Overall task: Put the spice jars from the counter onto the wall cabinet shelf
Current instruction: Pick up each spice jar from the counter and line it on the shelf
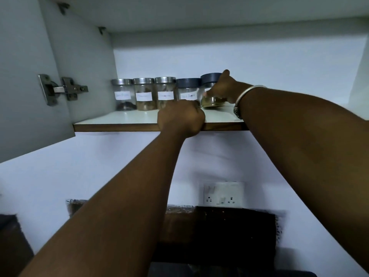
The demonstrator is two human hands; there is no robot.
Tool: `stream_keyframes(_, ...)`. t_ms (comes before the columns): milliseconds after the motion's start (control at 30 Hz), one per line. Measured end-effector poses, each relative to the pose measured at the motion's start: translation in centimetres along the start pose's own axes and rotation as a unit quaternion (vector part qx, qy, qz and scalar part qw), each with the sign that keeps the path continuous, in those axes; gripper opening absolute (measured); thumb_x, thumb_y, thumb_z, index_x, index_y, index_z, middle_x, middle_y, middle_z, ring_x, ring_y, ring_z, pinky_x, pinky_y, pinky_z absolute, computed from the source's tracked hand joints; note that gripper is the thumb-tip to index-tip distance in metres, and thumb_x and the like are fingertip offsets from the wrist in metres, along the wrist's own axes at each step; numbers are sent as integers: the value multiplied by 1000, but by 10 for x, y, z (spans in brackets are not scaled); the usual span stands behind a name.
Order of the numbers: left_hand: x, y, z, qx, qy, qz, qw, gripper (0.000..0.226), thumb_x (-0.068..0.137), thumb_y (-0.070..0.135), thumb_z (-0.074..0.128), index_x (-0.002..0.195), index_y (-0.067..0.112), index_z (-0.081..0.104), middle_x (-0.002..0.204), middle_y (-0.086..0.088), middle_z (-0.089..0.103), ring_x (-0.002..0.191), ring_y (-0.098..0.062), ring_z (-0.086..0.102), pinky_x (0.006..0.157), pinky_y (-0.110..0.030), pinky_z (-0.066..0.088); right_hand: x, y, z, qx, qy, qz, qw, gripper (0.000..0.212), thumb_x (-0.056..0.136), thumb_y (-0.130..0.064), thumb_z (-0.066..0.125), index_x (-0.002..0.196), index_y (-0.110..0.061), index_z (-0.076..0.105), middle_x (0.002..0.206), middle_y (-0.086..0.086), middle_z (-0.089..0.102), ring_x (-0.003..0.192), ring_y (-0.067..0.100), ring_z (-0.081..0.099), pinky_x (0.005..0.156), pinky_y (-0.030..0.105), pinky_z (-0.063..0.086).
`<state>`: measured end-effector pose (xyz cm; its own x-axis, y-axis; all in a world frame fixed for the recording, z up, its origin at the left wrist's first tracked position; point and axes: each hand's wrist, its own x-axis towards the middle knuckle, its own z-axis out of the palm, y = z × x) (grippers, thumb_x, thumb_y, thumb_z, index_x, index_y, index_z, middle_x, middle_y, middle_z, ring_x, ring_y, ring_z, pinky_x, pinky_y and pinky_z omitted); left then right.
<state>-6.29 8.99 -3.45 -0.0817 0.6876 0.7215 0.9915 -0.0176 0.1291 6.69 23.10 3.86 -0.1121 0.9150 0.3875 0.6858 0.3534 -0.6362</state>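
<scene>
Several glass spice jars with white labels stand in a row on the wall cabinet shelf (119, 121). Three have steel lids (122, 94) (143, 94) (165, 93); a fourth jar (187, 90) has a dark lid. At the row's right end my right hand (223, 90) grips a fifth dark-lidded jar (210, 78) holding yellowish spice; its base rests on the shelf. My left hand (180, 118) is closed in a fist on the shelf's front edge, in front of the fourth jar, with nothing visible in it.
The cabinet door (24, 76) stands open at the left on a metal hinge (63, 88). Bare shelf lies to the right of the jars. Below, a wall socket plate (223, 193) and a dark counter area (219, 236) show.
</scene>
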Motion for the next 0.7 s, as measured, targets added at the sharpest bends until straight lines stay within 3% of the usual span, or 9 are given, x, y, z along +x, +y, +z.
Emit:
stream_keyframes(233, 1, 1, 4, 3, -2, -5, 1000, 37, 96, 37, 37, 100, 29, 73, 97, -2, 69, 96, -32, 64, 67, -33, 36, 12, 7, 0, -48, -41, 9, 998, 101, 88, -35, 80, 153, -3, 11, 155, 18, 36, 139, 31, 46, 115, 46, 42)
stream_keyframes(333, 1, 0, 4, 5, 1, -1, 1000, 36, 97, 36, 37, 99, 29, 72, 97, -2, 69, 96, -32, 64, 68, -34, 35, 12, 10, -1, -17, -61, 33, 997, 102, 93, -39, 73, 158, -4, 2, 160, 21, 31, 144, 37, 41, 120, 50, 34)
stream_keyframes(400, 0, 0, 2, 4, -3, 8, 1000, 36, 97, 36, 37, 100, 30, 72, 102, -3, 72, 98, -33, 64, 69, -34, 35, 11, 13, 1, -54, -81, 38, 995, 110, 91, -45, 73, 160, 0, 1, 162, 25, 29, 146, 42, 38, 121, 54, 32)
stream_keyframes(467, -2, 0, 1, 6, -1, 12, 1000, 35, 97, 36, 37, 100, 29, 72, 104, -4, 73, 99, -33, 65, 69, -34, 36, 3, 14, 1, -117, -83, 39, 989, 111, 82, -64, 72, 159, -4, 18, 159, 20, 36, 143, 37, 42, 119, 48, 35)
stream_keyframes(533, 2, -2, 0, -7, -2, 13, 1000, 36, 97, 36, 38, 100, 30, 73, 104, -3, 73, 99, -32, 66, 70, -34, 37, -6, 12, -1, -187, -95, 6, 978, 104, 69, -80, 68, 146, -13, 48, 146, 13, 53, 130, 32, 53, 111, 41, 43)
stream_keyframes(633, 0, -1, -1, -15, -12, 29, 999, 34, 96, 37, 37, 93, 31, 71, 103, -4, 74, 98, -32, 67, 70, -34, 36, -18, 9, -3, -241, -132, -19, 961, 90, 82, -74, 65, 146, -13, 53, 151, 11, 53, 131, 32, 56, 106, 39, 46)
stream_keyframes(700, -10, 1, -4, -10, -16, 30, 999, 38, 92, 43, 34, 89, 31, 70, 103, -7, 75, 98, -35, 68, 71, -35, 38, -32, 3, -8, -247, -127, -17, 961, 86, 83, -72, 65, 144, -13, 55, 147, 10, 55, 116, 31, 61, 90, 36, 46)
